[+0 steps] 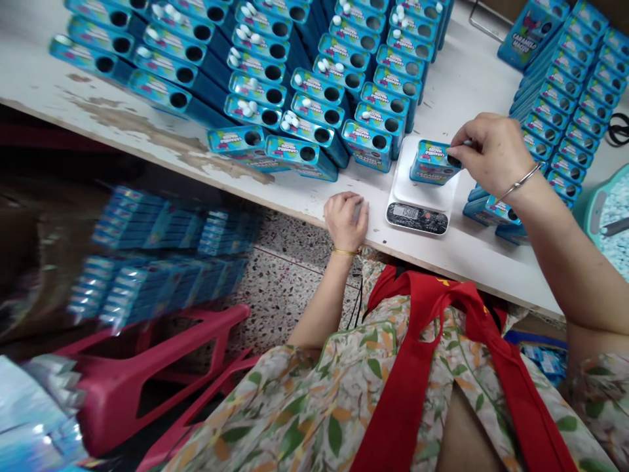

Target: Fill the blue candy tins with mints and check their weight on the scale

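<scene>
A blue tin point(432, 162) with a round hole in its top stands on a small white digital scale point(417, 196) near the table's front edge. My right hand point(491, 152) hovers over the tin's right end, fingers pinched together at the hole; what they pinch is too small to name. My left hand point(344, 219) rests curled on the table edge left of the scale, fingers closed, with nothing visible in it.
Rows of matching blue tins point(314, 98), some with white candies on top, fill the white table point(147, 141) behind the scale. More stacked tins point(565, 98) stand at right. A teal tub of white candies point(609, 216) sits far right. Red stools point(147, 380) and tin stacks are below.
</scene>
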A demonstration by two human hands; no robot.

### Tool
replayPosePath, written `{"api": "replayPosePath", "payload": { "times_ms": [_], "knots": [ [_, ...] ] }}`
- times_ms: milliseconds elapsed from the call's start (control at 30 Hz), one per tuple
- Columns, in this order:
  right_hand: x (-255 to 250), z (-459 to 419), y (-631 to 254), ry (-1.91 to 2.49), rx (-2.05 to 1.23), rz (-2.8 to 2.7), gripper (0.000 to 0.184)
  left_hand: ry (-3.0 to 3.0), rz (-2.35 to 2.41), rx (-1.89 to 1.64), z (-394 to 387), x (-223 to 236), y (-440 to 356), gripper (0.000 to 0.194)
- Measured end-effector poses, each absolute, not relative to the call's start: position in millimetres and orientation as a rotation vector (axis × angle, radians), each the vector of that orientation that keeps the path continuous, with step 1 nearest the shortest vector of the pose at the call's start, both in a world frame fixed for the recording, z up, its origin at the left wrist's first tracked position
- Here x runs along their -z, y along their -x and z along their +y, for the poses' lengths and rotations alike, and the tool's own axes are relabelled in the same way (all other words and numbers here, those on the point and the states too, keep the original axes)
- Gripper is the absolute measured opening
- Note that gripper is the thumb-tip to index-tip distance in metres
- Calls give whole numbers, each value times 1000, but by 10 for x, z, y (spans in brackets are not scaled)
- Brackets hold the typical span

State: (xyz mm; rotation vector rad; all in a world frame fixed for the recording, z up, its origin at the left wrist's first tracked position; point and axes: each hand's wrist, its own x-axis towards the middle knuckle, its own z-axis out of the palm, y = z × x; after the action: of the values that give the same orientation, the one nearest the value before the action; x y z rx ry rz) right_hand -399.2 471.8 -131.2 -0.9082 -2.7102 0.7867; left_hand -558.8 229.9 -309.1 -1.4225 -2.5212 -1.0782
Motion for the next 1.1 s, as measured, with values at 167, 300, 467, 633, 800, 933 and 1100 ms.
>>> {"api": "replayPosePath", "payload": {
  "times_ms": [167, 300, 467, 633, 800, 933, 1100],
  "knots": [
    [1312, 4720, 4025, 938, -786, -2746, 13, 1416, -2538, 1072, 2303, 3097, 5590, 19],
    [1307, 4725, 4021, 923, -770, -2760, 12, 1414, -2537, 1089, 2301, 3096, 5590, 19],
    [1271, 4686, 4045, 901, -783, -2743, 12, 1408, -2561, 1097, 2296, 3084, 5588, 19],
    [1199, 4626, 4043, 1054, -950, -2597, 13, 1395, -2623, 1145, 2294, 3083, 5587, 20],
    [1148, 4632, 3984, 1129, -975, -2553, 23, 1391, -2604, 1126, 2295, 3087, 5588, 21],
    [1125, 4606, 4018, 1122, -977, -2551, 30, 1398, -2570, 1089, 2298, 3092, 5590, 21],
    [1171, 4591, 4137, 1124, -964, -2547, 30, 1402, -2565, 1067, 2298, 3105, 5597, 19]
  ]
}}
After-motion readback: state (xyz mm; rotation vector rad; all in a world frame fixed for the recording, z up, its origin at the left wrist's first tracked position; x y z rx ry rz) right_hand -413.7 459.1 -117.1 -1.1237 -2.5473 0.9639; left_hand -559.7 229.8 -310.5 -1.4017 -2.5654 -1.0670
